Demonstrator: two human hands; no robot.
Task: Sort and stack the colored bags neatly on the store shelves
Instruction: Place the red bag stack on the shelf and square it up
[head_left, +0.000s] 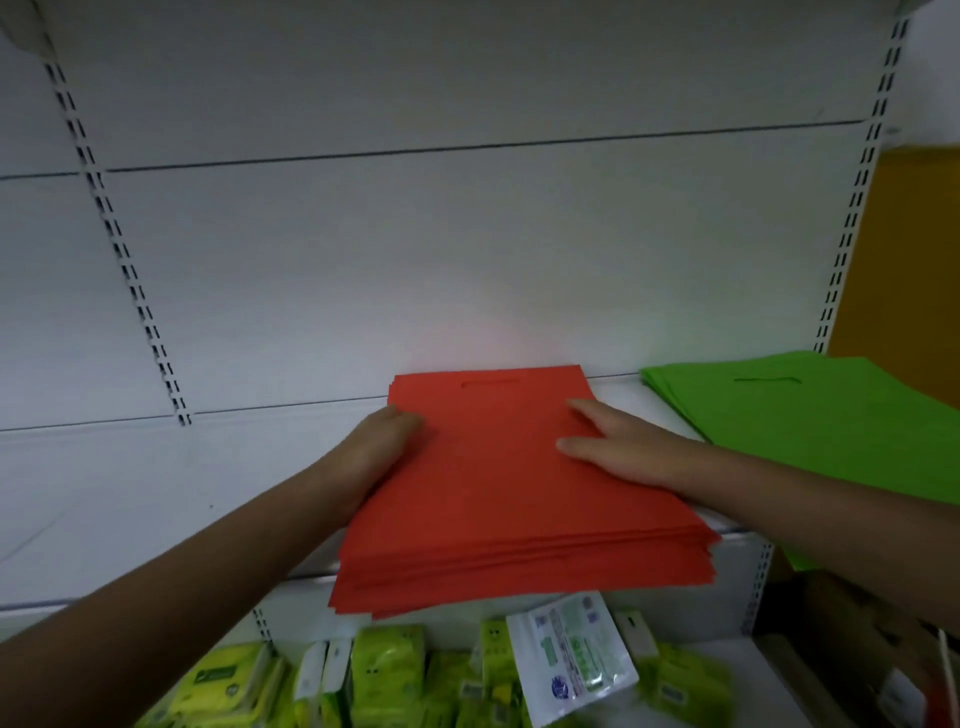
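A thick stack of flat red bags (498, 499) lies on the white shelf (156, 509), its near end hanging over the shelf's front edge. My left hand (374, 452) presses against the stack's left side, fingers along the edge. On top of the stack at its right side rests my right hand (618, 447), flat with straight fingers. To the right on the same shelf lies a stack of green bags (810, 421), apart from the red one.
The white back panel with slotted uprights (124, 260) rises behind the shelf. On the lower shelf sit green and yellow packets (384, 675) and a white pouch (571, 654). An orange surface (904, 260) stands at the far right, brown boxes (852, 623) below it.
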